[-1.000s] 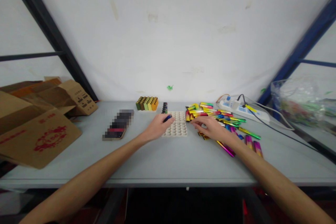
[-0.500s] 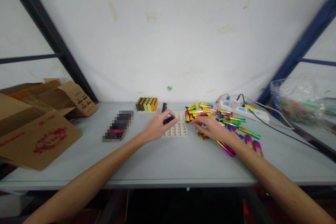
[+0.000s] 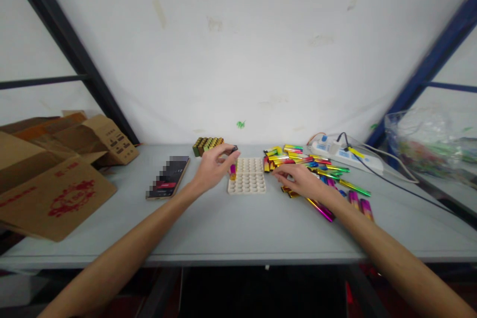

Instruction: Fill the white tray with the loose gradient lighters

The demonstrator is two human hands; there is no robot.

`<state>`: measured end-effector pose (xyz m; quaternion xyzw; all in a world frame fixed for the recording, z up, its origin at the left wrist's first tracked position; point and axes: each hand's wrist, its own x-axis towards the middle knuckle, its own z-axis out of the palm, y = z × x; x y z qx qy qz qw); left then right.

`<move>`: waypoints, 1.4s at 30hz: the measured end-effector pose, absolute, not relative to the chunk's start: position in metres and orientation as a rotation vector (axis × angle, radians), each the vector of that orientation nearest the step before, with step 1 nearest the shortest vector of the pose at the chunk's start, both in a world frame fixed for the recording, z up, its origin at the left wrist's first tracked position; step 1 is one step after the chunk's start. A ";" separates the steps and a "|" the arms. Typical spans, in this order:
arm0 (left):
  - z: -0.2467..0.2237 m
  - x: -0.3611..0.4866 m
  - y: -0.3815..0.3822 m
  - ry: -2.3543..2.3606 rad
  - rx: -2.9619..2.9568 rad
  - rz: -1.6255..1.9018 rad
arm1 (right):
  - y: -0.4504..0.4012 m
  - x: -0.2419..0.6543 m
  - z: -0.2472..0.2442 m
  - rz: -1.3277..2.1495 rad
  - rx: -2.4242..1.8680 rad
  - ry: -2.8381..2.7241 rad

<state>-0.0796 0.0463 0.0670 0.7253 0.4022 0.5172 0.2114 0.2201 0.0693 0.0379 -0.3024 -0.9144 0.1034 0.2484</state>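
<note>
My left hand (image 3: pixel 216 166) is closed around an upright shiny tube (image 3: pixel 233 173), purple above and yellow at its lower end, at the left edge of a cream tray (image 3: pixel 247 189) with rows of round holes. A dark tip (image 3: pixel 234 148) shows between the thumb and finger; whether it belongs to the same tube I cannot tell. My right hand (image 3: pixel 294 180) hovers low by a pile of shiny multicoloured tubes (image 3: pixel 320 161), its fingers loosely curved and apart, with nothing visible in them. The fingers hide part of the pile.
A block of upright dark-topped tubes (image 3: pixel 203 146) stands behind my left hand. A phone (image 3: pixel 167 179) lies left of it, and an open cardboard box (image 3: pixel 63 194) farther left. A power strip (image 3: pixel 346 156) with cables and a clear plastic bag (image 3: pixel 421 144) are at the right.
My left hand has moved left and slightly up, from over the tray to its left edge. The tube it holds now stands upright. My right hand has barely moved.
</note>
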 end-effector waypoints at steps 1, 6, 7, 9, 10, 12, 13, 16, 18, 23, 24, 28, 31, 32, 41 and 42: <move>0.070 -0.081 0.047 1.142 2.099 1.464 | 0.069 0.220 0.038 0.284 -0.824 -2.494; 0.079 -0.091 0.053 1.169 2.421 1.323 | 0.069 0.220 0.038 0.275 -0.831 -2.504; 0.079 -0.093 0.054 1.161 2.451 1.271 | 0.069 0.221 0.037 0.273 -0.833 -2.506; 0.078 -0.096 0.056 1.139 2.505 1.157 | 0.070 0.221 0.037 0.275 -0.838 -2.511; 0.078 -0.097 0.057 1.131 2.535 1.101 | 0.070 0.221 0.037 0.278 -0.839 -2.513; 0.078 -0.099 0.057 1.114 2.596 0.986 | 0.070 0.222 0.037 0.285 -0.839 -2.511; 0.078 -0.100 0.057 1.105 2.623 0.935 | 0.070 0.222 0.037 0.287 -0.839 -2.510; 0.081 -0.103 0.056 1.103 2.683 0.845 | 0.068 0.221 0.039 0.291 -0.844 -2.510; 0.082 -0.105 0.056 1.113 2.719 0.812 | 0.068 0.221 0.040 0.293 -0.849 -2.512; 0.084 -0.112 0.056 1.112 2.766 0.698 | 0.068 0.221 0.040 0.300 -0.847 -2.505; 0.084 -0.113 0.056 1.109 2.771 0.687 | 0.068 0.222 0.040 0.299 -0.845 -2.505; 0.083 -0.117 0.058 1.096 2.801 0.671 | 0.070 0.222 0.039 0.295 -0.850 -2.512; 0.084 -0.118 0.058 1.068 2.817 0.650 | 0.070 0.222 0.039 0.299 -0.845 -2.508; 0.084 -0.118 0.058 1.058 2.817 0.647 | 0.070 0.222 0.039 0.297 -0.845 -2.504; 0.080 -0.118 0.058 1.019 2.817 0.650 | 0.085 0.236 0.028 -0.082 -1.040 -2.528; 0.080 -0.117 0.057 1.019 2.820 0.661 | 0.089 0.240 0.024 -0.142 -1.084 -2.503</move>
